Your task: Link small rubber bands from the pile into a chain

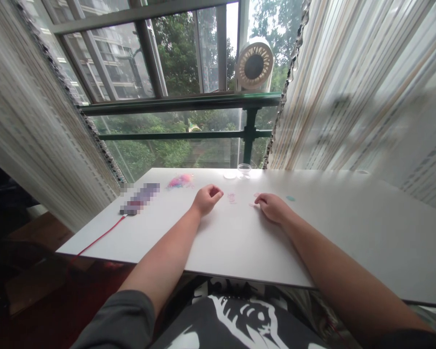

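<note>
My left hand (207, 198) rests on the white table (240, 237) with its fingers curled into a loose fist; I cannot see anything in it. My right hand (272, 207) lies a little to the right, fingers bent down onto the tabletop, fingertips touching a small pink piece (253, 205). Between the two hands lies another small pale pink piece (231, 197). A small teal dot (290, 198) sits just right of my right hand. A heap of bright pink and multicoloured bits (180, 182) lies beyond my left hand.
A small clear round container (244, 169) and its lid (230, 175) stand at the table's far edge. A blurred dark object (140, 198) with a red cord (101, 236) lies at the left. A white fan (254, 65) sits on the window rail. Curtains hang on both sides.
</note>
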`<state>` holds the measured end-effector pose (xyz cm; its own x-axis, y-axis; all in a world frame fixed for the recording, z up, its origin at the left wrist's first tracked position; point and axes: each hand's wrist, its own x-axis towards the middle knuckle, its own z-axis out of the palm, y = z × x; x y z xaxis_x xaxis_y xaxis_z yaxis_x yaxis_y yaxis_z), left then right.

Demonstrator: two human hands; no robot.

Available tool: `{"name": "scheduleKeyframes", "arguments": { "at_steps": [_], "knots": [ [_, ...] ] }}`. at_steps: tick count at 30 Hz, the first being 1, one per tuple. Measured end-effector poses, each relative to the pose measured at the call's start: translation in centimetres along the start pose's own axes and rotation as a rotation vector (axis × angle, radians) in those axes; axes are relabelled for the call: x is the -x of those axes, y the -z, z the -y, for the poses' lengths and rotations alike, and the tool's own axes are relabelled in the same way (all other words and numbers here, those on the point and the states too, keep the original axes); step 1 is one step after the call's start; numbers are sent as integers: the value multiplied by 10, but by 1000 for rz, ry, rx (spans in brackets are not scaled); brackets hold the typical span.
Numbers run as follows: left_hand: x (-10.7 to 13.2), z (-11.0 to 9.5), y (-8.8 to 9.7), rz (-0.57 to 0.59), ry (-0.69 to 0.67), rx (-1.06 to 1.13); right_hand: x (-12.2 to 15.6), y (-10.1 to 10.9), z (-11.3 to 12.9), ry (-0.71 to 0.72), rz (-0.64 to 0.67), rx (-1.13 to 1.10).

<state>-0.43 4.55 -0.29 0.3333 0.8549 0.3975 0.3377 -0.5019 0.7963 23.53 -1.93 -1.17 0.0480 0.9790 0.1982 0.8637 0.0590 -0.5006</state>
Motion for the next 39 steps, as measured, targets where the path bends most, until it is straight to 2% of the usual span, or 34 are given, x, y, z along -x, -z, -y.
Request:
{"name": "scheduleKeyframes", "arguments": {
  "at_steps": [4,10,15,20,22,25,27,33,39],
  "knots": [
    [-3,3,6,-87,24,-3,-1,-1,-4,-23,-24,-45],
    [-3,4,5,-100,29,-3,0,-2,-2,40,86,2],
    [-2,4,4,-79,21,3,0,-1,-3,-25,3,84],
    [-2,5,4,-81,11,4,-1,3,-7,-81,-81,25],
    [-2,4,4,-83,6,7,0,3,-8,-38,-46,-13],
    [-2,3,3,-76,2,12,1,1,-8,87,99,-25],
    [-1,2,2,-64,-1,12,1,-1,-7,91,127,19],
    [0,0,2,-47,-2,3,-2,1,-4,-19,-16,78],
    [-1,0,3,-59,-6,2,-3,6,-11,-109,-250,-126]
  ]
}}
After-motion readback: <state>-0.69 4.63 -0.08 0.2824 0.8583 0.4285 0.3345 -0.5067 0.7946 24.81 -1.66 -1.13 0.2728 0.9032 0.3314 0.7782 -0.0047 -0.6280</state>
